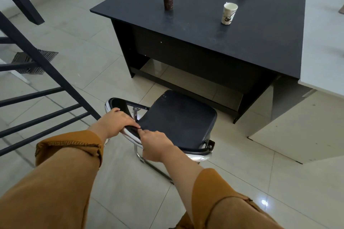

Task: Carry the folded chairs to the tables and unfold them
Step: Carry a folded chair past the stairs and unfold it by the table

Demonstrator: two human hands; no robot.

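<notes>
- My left hand (115,122) was curled over the top of the backrest (121,102), fingers wrapped onto its black padding.
- My right hand (156,145) clasped the same top edge just beside it, the two hands almost touching.
- Behind both hands, my mustard sleeves (65,163) were pushed up the forearms.
- The chair (178,119) stood on the tiled floor, its black seat spread just beyond my fingers and its chrome frame (154,167) below my right hand.
- To the left of my grip ran a dark railing (37,57).
- Past the seat stood the black table (242,42), near the chair but not touching it.
- Four paper cups (168,0) stood upright on it, well apart from each other.
- A white table (323,33) adjoined it, far right of my hands.
</notes>
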